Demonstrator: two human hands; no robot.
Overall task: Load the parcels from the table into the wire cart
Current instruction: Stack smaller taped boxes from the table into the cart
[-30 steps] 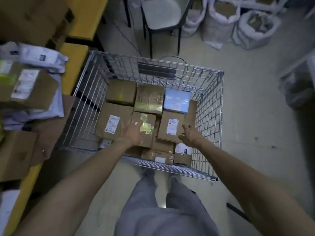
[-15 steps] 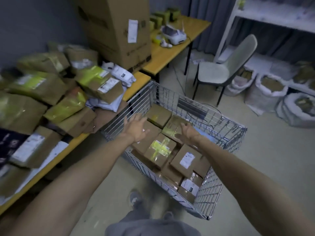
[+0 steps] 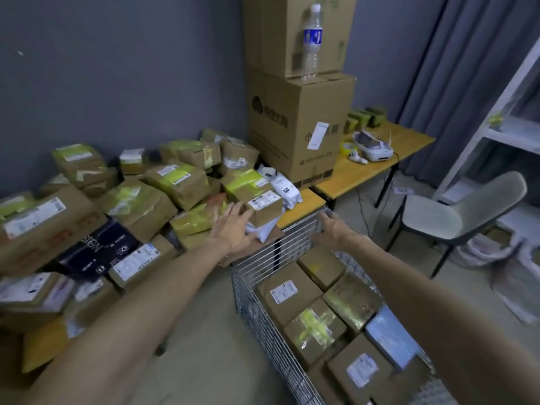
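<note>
A heap of brown parcels [image 3: 163, 185], many with yellow tape and white labels, covers the yellow table [image 3: 304, 207] on the left. The wire cart [image 3: 257, 311] stands at lower right, holding several boxes [image 3: 287, 293]. My left hand [image 3: 233, 226] is open, fingers spread, reaching to the left side of a small labelled box [image 3: 264, 207] at the table's near corner. My right hand [image 3: 333, 229] is open and empty, hovering over the cart's far rim, to the right of that box.
Two big cartons [image 3: 298, 124] are stacked at the table's back, a water bottle [image 3: 311, 42] on the lower one. A second table [image 3: 377, 162] holds a white device. A grey chair [image 3: 455, 214] stands to the right, white shelving behind it.
My view has swung up from the cart to the table. Both hands have left the boxes in the cart and moved toward the small box at the table corner.
</note>
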